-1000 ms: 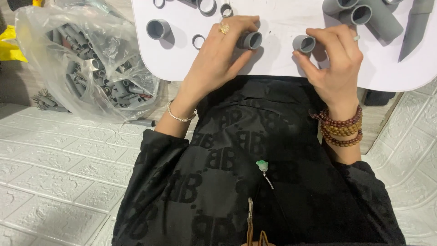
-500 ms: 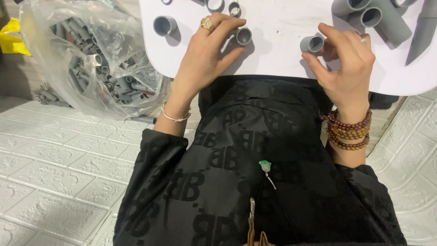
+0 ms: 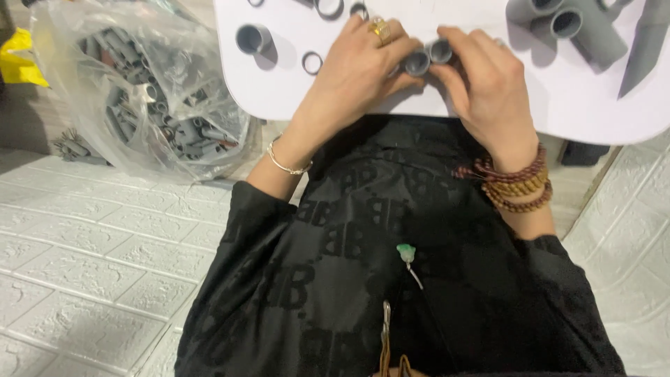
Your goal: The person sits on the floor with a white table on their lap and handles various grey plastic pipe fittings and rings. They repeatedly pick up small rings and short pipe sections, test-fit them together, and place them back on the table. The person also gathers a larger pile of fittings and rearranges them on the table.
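My left hand, with a gold ring, grips a short grey pipe fitting over the near edge of the white table. My right hand, beaded bracelets on its wrist, holds a second grey fitting. The two fittings touch side by side between my fingertips, open ends facing up.
On the table stand a single grey fitting, thin rings and a cluster of larger grey fittings at the right. A clear plastic bag of grey pipe pieces lies on the white tiled floor at the left.
My hands have come together: the right hand moved left with its fitting, and the two fittings, apart before, now meet at the table's near edge.
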